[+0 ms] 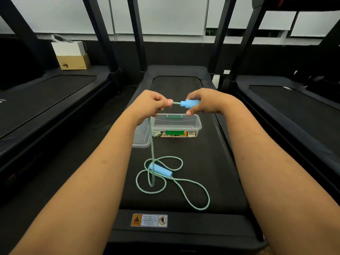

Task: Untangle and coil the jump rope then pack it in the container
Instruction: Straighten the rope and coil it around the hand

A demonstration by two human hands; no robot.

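**Handling.** The jump rope consists of a pale green braided cord (pixel 191 196) and two light blue, foam-covered cylindrical handles. The cord is judged light, limp and not fragile. It keeps no shape of its own, so coiled loops are likely to slip and collapse unless fingers pin them. The handles are the only stiff parts, and the foam should give good friction. Take hold at a handle and gather the cord from there.

**Hand pose.** Both forearms reach from the lower corners toward the centre of the frame, with the hands level.
- The right hand (pixel 206 103) is curled around the first handle (pixel 189 103), thumb beneath.
- The left hand (pixel 149 105) pinches the cord just beside that handle's tip.

**Location.** From the left hand the cord hangs down to lower centre. There it lies in crossed loops on the black treadmill belt (pixel 211 162), around the second handle (pixel 161 169). The clear rectangular plastic container (pixel 199 124) with green latches stands open at centre. Its clear lid (pixel 140 140) lies beside it on the left.
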